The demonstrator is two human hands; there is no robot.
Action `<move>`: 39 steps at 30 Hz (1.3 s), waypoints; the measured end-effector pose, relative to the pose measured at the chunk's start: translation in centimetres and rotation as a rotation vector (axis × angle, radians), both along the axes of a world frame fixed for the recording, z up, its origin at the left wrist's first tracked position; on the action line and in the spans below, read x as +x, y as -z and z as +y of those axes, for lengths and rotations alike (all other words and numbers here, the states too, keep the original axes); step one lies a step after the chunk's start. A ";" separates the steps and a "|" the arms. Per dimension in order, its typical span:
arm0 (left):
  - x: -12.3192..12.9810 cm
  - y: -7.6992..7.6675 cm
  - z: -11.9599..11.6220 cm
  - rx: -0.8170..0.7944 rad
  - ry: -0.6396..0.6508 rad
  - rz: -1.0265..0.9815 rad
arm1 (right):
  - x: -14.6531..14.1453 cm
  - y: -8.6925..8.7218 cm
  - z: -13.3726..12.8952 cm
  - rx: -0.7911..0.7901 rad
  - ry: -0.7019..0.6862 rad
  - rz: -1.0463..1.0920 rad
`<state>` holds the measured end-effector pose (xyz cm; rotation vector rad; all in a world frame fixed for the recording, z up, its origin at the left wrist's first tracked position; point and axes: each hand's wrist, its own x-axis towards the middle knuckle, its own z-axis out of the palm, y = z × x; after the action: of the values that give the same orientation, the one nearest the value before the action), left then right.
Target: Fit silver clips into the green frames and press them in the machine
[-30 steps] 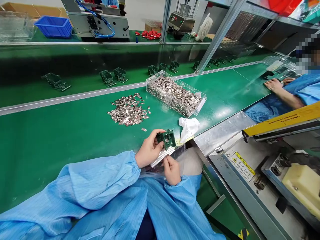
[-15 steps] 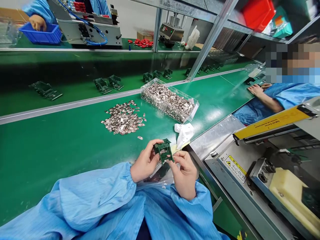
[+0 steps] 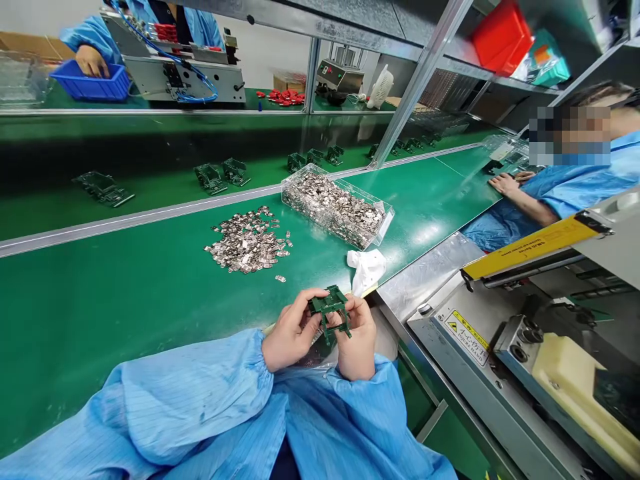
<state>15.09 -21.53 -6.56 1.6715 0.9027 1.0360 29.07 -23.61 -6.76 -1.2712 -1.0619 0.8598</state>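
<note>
A small dark green plastic frame (image 3: 332,301) with openings and thin legs is held up in front of my body, tilted. My left hand (image 3: 290,337) pinches its left side between thumb and fingers. On the opposite side, my right hand (image 3: 358,341) is closed around the frame's edge, with the thumb close to its opening and lower legs. Past my hands lies a loose pile of small silvery metal pieces (image 3: 247,243) on the green bench. A clear plastic box (image 3: 387,227) full of similar pieces stands to the right of the pile.
Similar green frames (image 3: 104,188) sit spaced along the darker strip behind the metal rail (image 3: 150,217). A crumpled white cloth or glove (image 3: 366,268) lies at the bench edge. A machine with a yellow bar (image 3: 530,248) stands at right. Co-workers' hands (image 3: 504,184) show right and at the far-left blue bin (image 3: 90,83).
The green frame has turned and tilted in my hands. My right hand has shifted from its lower corner to a fuller grip on its right side. The view has shifted slightly.
</note>
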 end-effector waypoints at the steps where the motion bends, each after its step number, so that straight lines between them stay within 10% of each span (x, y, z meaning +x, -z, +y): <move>1: -0.1 -0.2 0.0 -0.011 0.017 0.002 | 0.4 -0.1 -0.1 -0.012 -0.040 0.058; 6: 0.5 -3.6 -0.5 -0.131 0.223 0.068 | 4.4 -2.3 -3.0 0.091 -0.232 -0.123; 10: 4.2 -7.5 0.5 -0.096 0.672 0.188 | 9.6 -4.3 -8.2 0.213 -0.183 -0.315; 13: 10.7 -9.5 1.7 0.058 0.929 0.175 | 14.5 -5.1 -13.5 0.238 0.161 -0.347; 18: 25.7 -11.2 -0.3 0.474 0.879 0.078 | 22.4 -5.5 -21.5 0.424 1.174 -0.282; 23: 34.8 -11.9 -1.9 0.292 0.872 0.127 | 27.2 -7.4 -23.1 0.327 1.127 -0.298; 27: 32.6 -12.3 -0.7 0.070 0.821 -0.042 | 29.5 -9.8 -20.6 0.156 0.913 -0.454; 33: 20.3 -11.2 3.0 -0.089 0.807 0.086 | 31.8 -12.2 -16.1 -0.228 0.527 -0.674; 39: 15.9 -5.3 5.2 -0.203 0.719 0.240 | 30.6 -9.8 -17.4 -0.170 0.724 -0.781</move>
<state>30.97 -16.29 -1.24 1.7623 0.4579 0.2548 59.70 -40.98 3.00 -2.0338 -0.9890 -0.1356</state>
